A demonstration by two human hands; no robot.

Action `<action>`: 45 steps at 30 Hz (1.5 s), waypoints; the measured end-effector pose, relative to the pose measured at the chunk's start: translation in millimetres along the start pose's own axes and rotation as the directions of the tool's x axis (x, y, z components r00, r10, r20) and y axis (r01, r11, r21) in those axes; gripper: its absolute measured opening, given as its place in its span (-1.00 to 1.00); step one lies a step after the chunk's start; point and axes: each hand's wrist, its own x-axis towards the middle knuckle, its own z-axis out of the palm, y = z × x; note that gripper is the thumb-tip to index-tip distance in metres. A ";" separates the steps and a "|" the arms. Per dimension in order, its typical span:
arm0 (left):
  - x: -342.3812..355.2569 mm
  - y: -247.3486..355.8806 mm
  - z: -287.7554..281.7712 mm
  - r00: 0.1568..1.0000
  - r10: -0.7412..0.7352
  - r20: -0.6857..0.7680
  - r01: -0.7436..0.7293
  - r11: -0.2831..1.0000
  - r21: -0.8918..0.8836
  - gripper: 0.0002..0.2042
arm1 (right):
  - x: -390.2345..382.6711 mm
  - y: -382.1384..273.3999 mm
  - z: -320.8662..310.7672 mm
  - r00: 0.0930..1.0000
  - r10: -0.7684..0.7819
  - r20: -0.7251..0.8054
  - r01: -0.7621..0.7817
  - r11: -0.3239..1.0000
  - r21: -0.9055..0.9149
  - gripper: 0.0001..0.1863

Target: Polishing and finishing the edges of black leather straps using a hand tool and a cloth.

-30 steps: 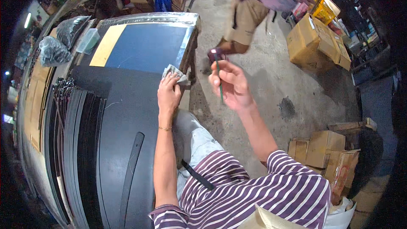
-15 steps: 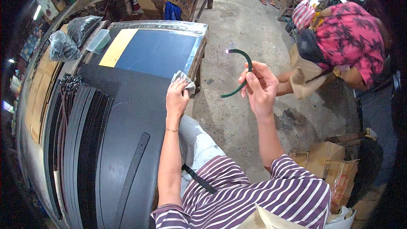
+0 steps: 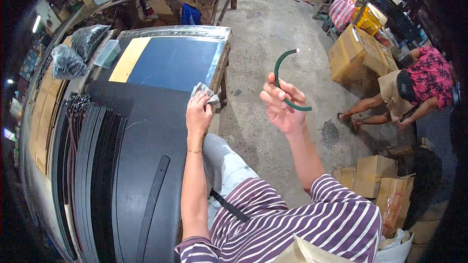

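My right hand [image 3: 287, 117] is raised over the floor to the right of the table, its fingers closed round a thin dark green curved strip [image 3: 278, 68]. The strip bends in a C shape open to the right, and its upper end carries a small pale pinkish bright spot. At the table's right edge my left hand [image 3: 198, 117] is closed on a crumpled grey cloth [image 3: 211, 97]. Below that hand, a single black strap [image 3: 154, 195] lies on the black sheet [image 3: 146, 141] covering the table.
Many black straps [image 3: 92, 165] lie bundled on the left. Farther back are a blue panel [image 3: 168, 63], a clear plastic tub [image 3: 107, 53] and bags [image 3: 68, 62]. Cardboard boxes [image 3: 375, 170] stand at lower right; a large carton [image 3: 358, 58] and a person [image 3: 424, 80] are beyond.
My right hand has turned, so the strip's curve now opens right instead of left, its bright end at upper right. The person at right has moved farther off. My left hand stays on the cloth.
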 end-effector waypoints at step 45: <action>-192.6 14.4 -177.3 0.898 -0.319 -0.303 0.411 0.854 0.318 -0.70 | 49.8 182.1 -70.0 0.852 0.167 -0.497 -0.522 0.361 -0.773 -0.71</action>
